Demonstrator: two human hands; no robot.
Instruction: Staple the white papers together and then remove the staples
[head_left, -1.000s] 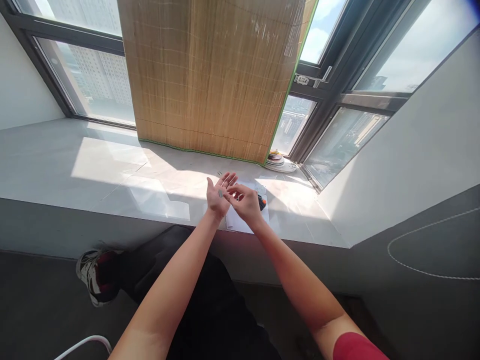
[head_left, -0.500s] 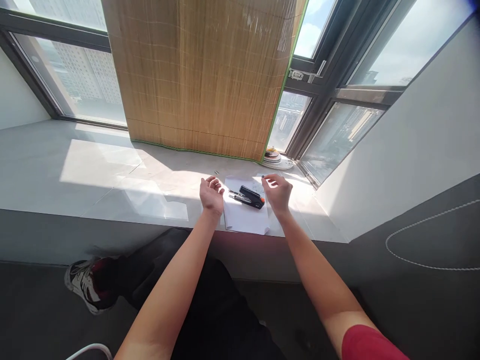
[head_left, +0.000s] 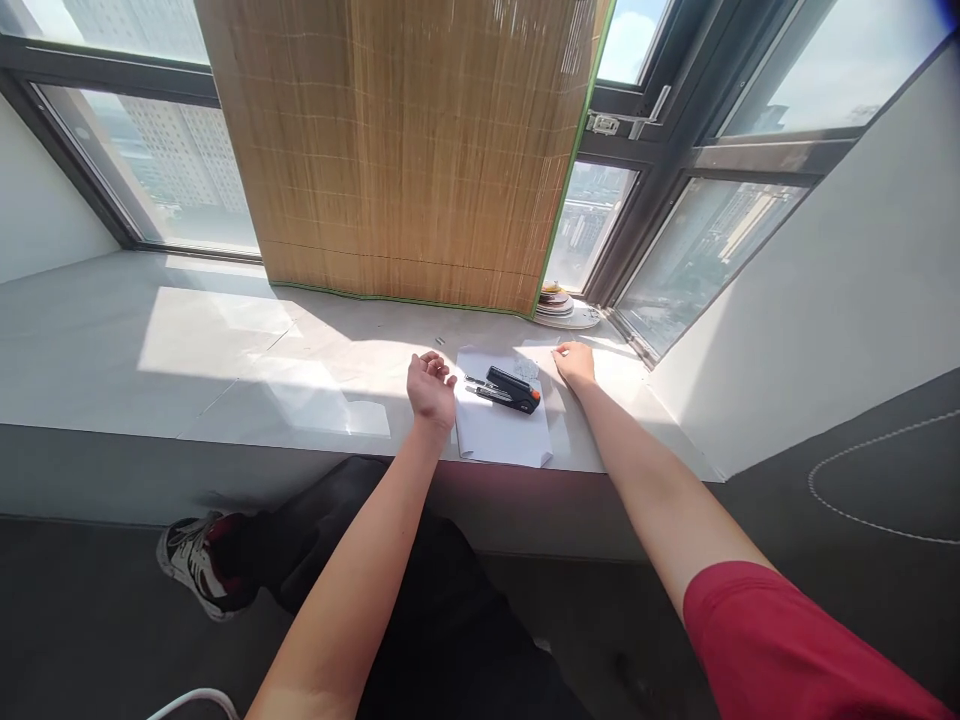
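Note:
A black stapler [head_left: 514,390] with an orange end lies on white paper sheets [head_left: 502,435] on the window sill, its arms spread apart at the left end. My left hand [head_left: 432,390] rests palm up at the left edge of the paper, its fingers loosely curled and apart, holding nothing visible. Beyond the paper's right side is my right hand [head_left: 576,364], back upward, fingertips pinched low near the sill. Whatever is in that pinch is too small to make out. Near the left fingertips lies a small metallic piece [head_left: 440,341].
Stacked plates [head_left: 559,308] stand in the sill's far right corner. A bamboo blind [head_left: 405,150] hangs over the window, down nearly to the sill [head_left: 247,400]. At the right, a beaded cord [head_left: 862,513] loops along the wall.
My right hand has moved away from the stapler, rightward and lower toward the sill. A small dark bit seen at its fingertips is no longer distinguishable. My left hand stays beside the paper.

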